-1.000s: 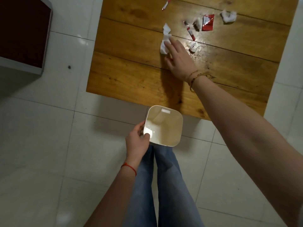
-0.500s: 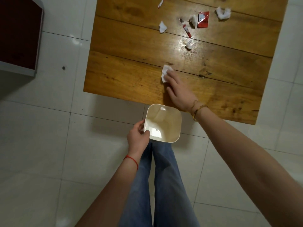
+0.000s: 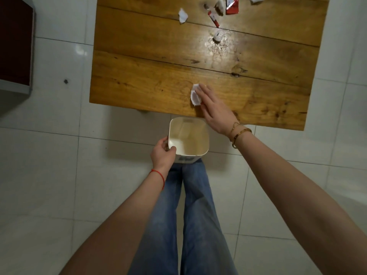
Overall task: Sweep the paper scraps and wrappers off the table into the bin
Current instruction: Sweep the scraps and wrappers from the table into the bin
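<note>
My right hand (image 3: 215,111), fingers flat and spread, presses a scrap (image 3: 195,95) near the table (image 3: 139,76) edge; my left hand (image 3: 163,153) grips the bin (image 3: 206,135) rim just below.

White scrap (image 3: 195,96) near table (image 3: 139,80) edge

Pale glossy floor tiles (image 3: 49,175) all round, a dark red cabinet (image 3: 14,42) at the left edge, blue jeans (image 3: 190,215) straight down below.
</note>
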Demonstrator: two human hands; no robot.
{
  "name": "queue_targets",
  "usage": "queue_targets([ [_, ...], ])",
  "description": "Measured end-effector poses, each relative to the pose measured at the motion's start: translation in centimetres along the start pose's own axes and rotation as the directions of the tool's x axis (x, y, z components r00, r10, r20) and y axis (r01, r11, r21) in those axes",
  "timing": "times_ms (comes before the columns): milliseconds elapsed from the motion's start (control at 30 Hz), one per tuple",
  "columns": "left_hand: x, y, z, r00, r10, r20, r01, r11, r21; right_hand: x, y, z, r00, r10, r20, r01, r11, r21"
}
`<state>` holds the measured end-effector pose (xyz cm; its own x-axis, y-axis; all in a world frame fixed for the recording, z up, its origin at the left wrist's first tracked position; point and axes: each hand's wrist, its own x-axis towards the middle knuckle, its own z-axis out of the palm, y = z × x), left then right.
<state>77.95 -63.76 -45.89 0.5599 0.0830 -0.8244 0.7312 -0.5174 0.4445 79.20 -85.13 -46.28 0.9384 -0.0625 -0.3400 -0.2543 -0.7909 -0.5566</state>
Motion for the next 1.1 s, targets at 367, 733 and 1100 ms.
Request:
queue_targets([
  [367,1.2,-0.1,-0.3,0.998,0.029,0.063,-0.024,0.997,-0.073,-4.4,-2.8,4.0,0.952,-0.248,0.178,0.253,0.968,-0.005],
  [733,0.9,0.3,0.0,0.992,0.043,0.122,-0.04,0.999,-0.027,-2.7,-0.8,0.9,0.994,-0.032,-0.101,0.017,0.989,-0.147],
  [1100,0.6,1.5,4.4,0.995,-0.021,0.099,0.031,0.994,-0.106,7.1,5.2,-6.9,0.982,0.113,-0.155,-0.137,0.979,-0.154],
])
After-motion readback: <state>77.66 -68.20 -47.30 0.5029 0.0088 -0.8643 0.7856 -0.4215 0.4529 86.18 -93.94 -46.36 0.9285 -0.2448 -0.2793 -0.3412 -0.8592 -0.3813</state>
